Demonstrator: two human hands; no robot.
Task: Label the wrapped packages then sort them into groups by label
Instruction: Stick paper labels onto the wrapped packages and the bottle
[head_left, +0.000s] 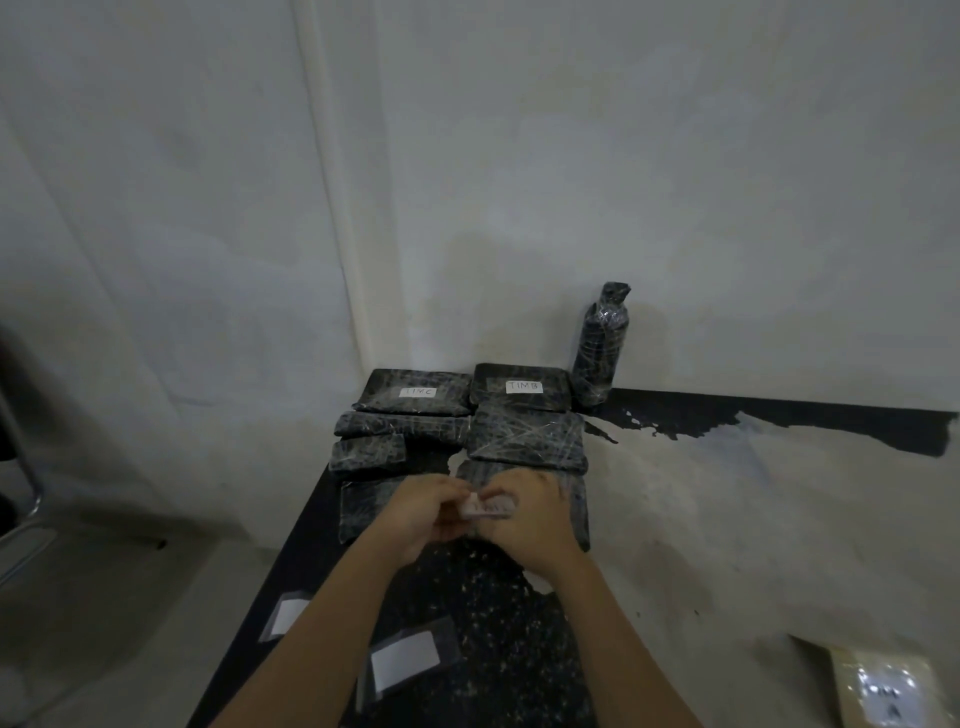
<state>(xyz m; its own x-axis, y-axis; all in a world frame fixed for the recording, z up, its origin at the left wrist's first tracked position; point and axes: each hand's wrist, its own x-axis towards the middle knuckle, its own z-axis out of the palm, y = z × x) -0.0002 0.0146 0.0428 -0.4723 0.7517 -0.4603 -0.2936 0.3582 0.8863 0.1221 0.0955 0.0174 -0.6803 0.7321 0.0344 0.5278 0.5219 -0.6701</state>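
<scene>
Small white paper label (487, 506) with dark handwriting, too blurred to read. It sits mid-frame, a little below centre, in the gap between the two hands.

Left hand (422, 512): fingertips curled, pinching the label's left end.
Right hand (531, 519): fingers curled over the label's upper edge, gripping its right end.
Cannot tell whether the label touches the package beneath it.

Under the right hand and partly hidden by it is the nearest flat black film-wrapped package (577, 506). A second flat black package (363, 512) lies just left of the left hand. No label shows on either.

Further up the frame lie three more unlabelled black wrapped packages: a wide one (527, 436) on the right, a long narrow one (400, 423) on the left, and a short one (369, 452) below the narrow one.

Back row, near the wall: the package marked "TIMC" (384, 389) on the left and the package marked "TIMB" (550, 396) on the right, side by side. An upright black wrapped bottle-shaped package (600, 345) stands just right of the "TIMB" package, against the grey wall (519, 156).

All rest on a black table (291, 561), its surface whitish across the right half.

Lower left of frame, beside the left forearm: two blank white labels under clear tape (288, 616) (405, 660), flat on the table.
Lower right corner: brown flat parcel (878, 686) bearing a white label.
Left edge: metal chair frame (26, 467).
</scene>
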